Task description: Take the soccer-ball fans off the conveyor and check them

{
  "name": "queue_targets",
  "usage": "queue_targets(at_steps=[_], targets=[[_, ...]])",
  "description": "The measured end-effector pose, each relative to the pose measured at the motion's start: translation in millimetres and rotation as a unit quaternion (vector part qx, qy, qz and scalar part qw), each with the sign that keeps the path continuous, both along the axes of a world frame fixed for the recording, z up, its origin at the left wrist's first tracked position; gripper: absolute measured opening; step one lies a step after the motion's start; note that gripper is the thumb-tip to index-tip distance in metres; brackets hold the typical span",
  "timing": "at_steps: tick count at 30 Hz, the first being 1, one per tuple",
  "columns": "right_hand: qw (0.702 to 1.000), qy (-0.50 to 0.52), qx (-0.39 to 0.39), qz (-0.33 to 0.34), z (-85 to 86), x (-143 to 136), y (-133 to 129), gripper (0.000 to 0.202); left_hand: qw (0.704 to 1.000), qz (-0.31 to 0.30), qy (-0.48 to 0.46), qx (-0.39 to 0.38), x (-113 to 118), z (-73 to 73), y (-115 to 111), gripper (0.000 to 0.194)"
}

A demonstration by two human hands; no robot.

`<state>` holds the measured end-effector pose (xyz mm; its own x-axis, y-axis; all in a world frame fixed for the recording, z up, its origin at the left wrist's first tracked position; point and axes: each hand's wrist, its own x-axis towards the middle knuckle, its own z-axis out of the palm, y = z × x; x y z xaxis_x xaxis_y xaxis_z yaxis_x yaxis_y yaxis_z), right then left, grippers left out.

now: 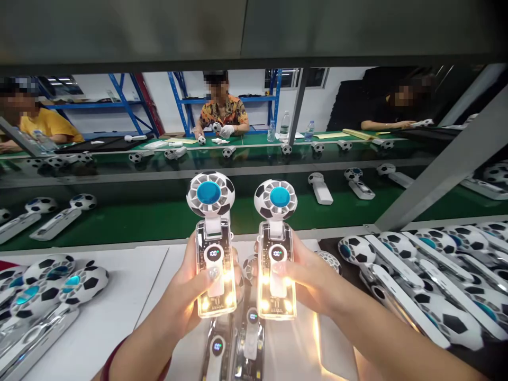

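Note:
My left hand [186, 288] is wrapped round a handheld fan [210, 196] with a soccer-ball head and a blue centre, its thumb on the front of the clear handle. A matching handheld fan [277, 198] stands upright in my right hand [313, 275], the thumb likewise on its front. Both handles glow with warm lights, and their small round displays read 100. Beneath and between my hands lie two more fans, one with a lit display [217, 347] and the other with a lit display [253, 316]; my hands and the held fans partly hide them.
Soccer-ball fans [59, 286] are piled at left, and several more [432, 280] lie in rows at right. Beyond, a green conveyor belt [130, 211] carries spaced-out fans. A slanted metal post [436, 169] crosses the right side. Co-workers sit across, one [222, 114] handling a fan.

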<state>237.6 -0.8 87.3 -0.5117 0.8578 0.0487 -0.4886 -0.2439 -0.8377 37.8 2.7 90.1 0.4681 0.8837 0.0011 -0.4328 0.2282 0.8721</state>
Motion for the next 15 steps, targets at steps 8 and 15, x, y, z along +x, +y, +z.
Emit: queue_targets(at_steps=[8,15], targets=[[1.000,0.001,-0.002,-0.003,0.5,-1.3,-0.2,0.051,1.000,0.015,0.007,-0.006,1.5,1.5,-1.7,0.056],[0.999,0.027,-0.006,0.023,-1.0,-0.8,-0.6,0.055,0.999,0.027,0.016,-0.005,3.0,0.6,-1.1,0.057]])
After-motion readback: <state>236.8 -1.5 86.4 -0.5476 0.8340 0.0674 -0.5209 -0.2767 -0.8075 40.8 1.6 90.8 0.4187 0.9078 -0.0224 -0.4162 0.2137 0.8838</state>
